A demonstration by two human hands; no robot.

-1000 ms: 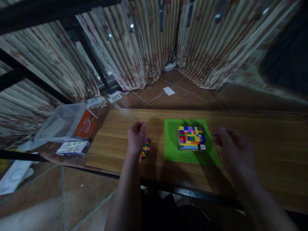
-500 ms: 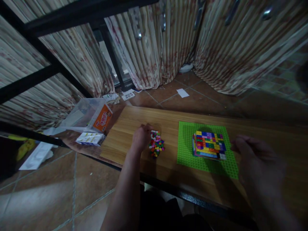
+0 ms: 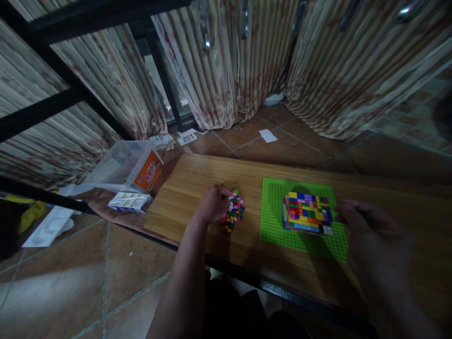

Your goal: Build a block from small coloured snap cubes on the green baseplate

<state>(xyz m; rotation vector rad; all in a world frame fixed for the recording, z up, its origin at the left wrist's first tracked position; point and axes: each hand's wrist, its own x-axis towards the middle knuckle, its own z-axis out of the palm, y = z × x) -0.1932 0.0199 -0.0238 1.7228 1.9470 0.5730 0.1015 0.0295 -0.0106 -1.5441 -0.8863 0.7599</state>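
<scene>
My left hand (image 3: 213, 204) reaches over the left side of a small pile of loose coloured building bricks (image 3: 236, 211). Its fingers are curled down and closed at the pile's upper edge, and what they grip is hidden. A block built of many-coloured bricks (image 3: 306, 210) stands on a green studded baseplate (image 3: 271, 207). Close to the right side of that block is my right hand (image 3: 376, 240), thumb and fingertips pinched together. Anything between those fingertips is too small and dark to make out.
The wooden bench (image 3: 190, 181) carries the bricks and baseplate. Left of it on the floor are a clear plastic bin (image 3: 115, 162) with an orange label and a white box (image 3: 130, 201). Striped curtains (image 3: 226, 70) hang behind. A white paper (image 3: 268, 136) lies on the tiles.
My left hand has shifted right onto the upper part of the brick pile, covering some bricks. My right hand has moved slightly left, nearer the built block.
</scene>
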